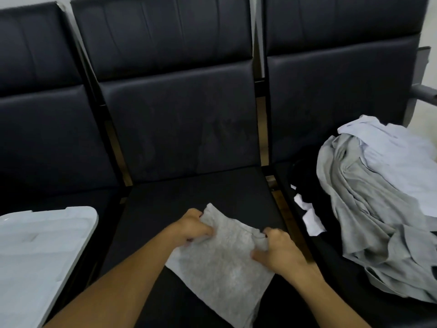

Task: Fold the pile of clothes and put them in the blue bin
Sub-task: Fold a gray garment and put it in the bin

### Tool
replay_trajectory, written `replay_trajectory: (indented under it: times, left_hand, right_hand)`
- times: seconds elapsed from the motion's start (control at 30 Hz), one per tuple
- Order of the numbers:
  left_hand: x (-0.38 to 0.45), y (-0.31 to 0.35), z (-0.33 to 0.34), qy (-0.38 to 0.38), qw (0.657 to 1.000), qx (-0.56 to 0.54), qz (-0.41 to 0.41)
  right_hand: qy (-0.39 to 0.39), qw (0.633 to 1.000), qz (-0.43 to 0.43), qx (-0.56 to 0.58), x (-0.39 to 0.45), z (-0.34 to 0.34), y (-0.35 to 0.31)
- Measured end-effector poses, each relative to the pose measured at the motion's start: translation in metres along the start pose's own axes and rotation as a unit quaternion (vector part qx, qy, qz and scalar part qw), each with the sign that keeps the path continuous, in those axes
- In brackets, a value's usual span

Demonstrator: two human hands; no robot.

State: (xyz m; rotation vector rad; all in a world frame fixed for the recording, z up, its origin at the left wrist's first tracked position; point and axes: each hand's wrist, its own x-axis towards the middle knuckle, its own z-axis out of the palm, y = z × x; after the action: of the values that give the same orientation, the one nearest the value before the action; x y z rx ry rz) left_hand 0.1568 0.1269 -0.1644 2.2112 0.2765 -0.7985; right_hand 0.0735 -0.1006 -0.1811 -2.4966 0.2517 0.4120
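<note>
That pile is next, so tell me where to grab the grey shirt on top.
Take the grey shirt at its bunched folds facing the middle seat, reaching from the left with the right hand. It drapes over the pile's near side; the white shirt lies behind it.

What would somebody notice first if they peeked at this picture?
Probably the two hands in the middle: the left hand and right hand grip a small grey cloth over the middle black seat. Next, the big rumpled pile of clothes on the seat to the right. A pale blue bin sits at the lower left.
</note>
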Motion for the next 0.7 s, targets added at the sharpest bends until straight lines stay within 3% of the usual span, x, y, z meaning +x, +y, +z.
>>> replay_trajectory:
  times: [0.13,0.23,0.37,0.57,0.7]
  left_hand:
    - [-0.058,-0.028,-0.034,-0.039,0.983,-0.151,0.100]
    - [-0.127,-0.062,-0.062,0.062,0.960,-0.200,0.187]
    - [-0.240,-0.130,-0.102,0.235,0.920,-0.197,0.242]
    - [-0.404,-0.258,-0.125,0.399,0.875,-0.179,0.205]
    - [-0.506,-0.339,-0.107,0.460,0.853,-0.210,0.130]
  right_hand:
    - [-0.017,0.990,-0.085,0.112,-0.016,-0.014,-0.029]
    - [-0.047,0.962,-0.187,0.194,-0.048,-0.026,-0.072]
    - [-0.031,0.915,-0.352,0.194,-0.104,-0.020,-0.142]
    - [-0.120,0.843,-0.515,0.100,-0.196,0.031,-0.270]
    - [-0.248,0.785,-0.568,0.002,-0.259,0.098,-0.341]
